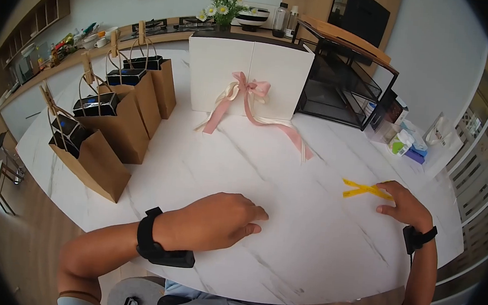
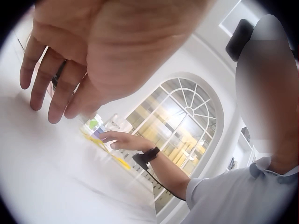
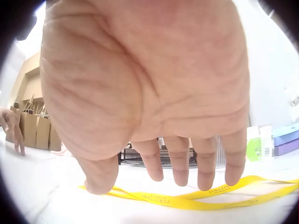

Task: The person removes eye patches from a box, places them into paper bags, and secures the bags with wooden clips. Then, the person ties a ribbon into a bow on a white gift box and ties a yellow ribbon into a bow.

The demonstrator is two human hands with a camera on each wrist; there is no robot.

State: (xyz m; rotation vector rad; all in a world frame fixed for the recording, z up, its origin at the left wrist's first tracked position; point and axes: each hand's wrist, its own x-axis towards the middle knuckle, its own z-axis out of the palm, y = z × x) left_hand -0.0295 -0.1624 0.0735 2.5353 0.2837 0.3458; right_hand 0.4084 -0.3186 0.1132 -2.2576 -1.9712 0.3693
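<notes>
A yellow printed ribbon (image 1: 361, 189) lies in crossing strands on the white marbled table (image 1: 305, 245). My right hand (image 1: 404, 206) is over its right end, thumb and fingers spread apart and pointing down. In the right wrist view the fingertips hang right at the ribbon (image 3: 173, 201), with nothing between thumb and fingers. My left hand (image 1: 218, 220) is low over the middle of the table, palm down and holding nothing. Its fingers (image 2: 58, 102) are extended and slightly parted in the left wrist view. Both wrists wear black straps.
Several brown paper bags (image 1: 101, 163) with black boxes inside stand in a row at the left. A white box (image 1: 216, 74) tied with a pink and cream bow (image 1: 243, 91) stands at the back. Beside it is a black rack (image 1: 342, 85). Small packages (image 1: 410, 145) lie at the right.
</notes>
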